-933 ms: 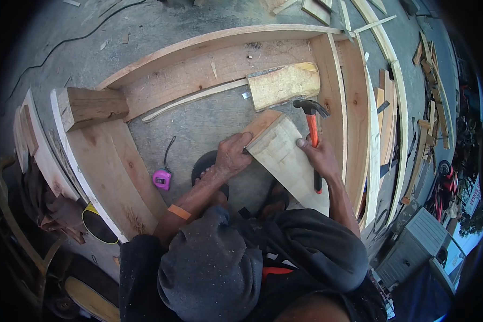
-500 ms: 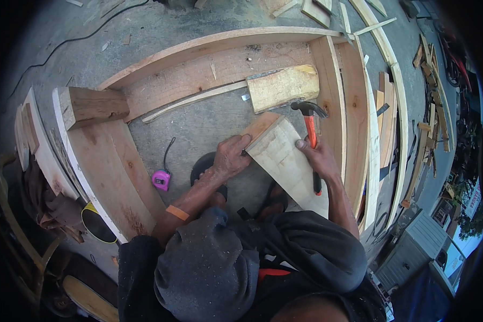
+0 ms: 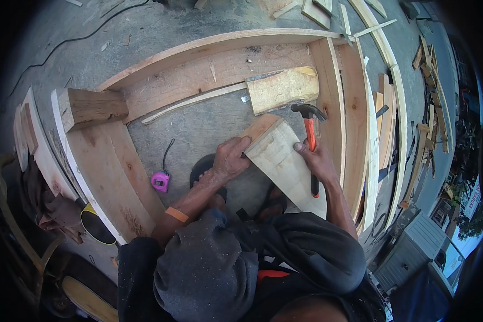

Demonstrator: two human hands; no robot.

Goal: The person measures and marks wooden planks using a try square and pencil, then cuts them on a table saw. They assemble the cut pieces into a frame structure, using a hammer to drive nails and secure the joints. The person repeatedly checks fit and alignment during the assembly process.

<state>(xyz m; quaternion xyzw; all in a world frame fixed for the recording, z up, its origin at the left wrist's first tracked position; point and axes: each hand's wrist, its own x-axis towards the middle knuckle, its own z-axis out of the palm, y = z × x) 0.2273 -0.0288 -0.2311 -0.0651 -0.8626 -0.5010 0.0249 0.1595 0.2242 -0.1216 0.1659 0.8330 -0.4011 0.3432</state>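
Between my knees a pale wooden board stands tilted, its browner end edge toward the far side. My left hand is closed around the board's far left edge, thumb lying on top. In my right hand is a claw hammer with an orange and black handle, its dark head pointing away from me. That hand's thumb also presses on the board's right side. The fingers under the board are hidden. Around this work stands a low wooden frame of planks on edge.
A pink tape measure lies on the concrete inside the frame. Beyond the board sits a rough yellowish wood offcut beside a thin strip. A thick wood block fills the far left corner. Long planks lie right; a black cable runs far left.
The hammer has tipped very slightly in my right hand, its head a little nearer me. My left hand keeps its hold on the board, hardly moving.
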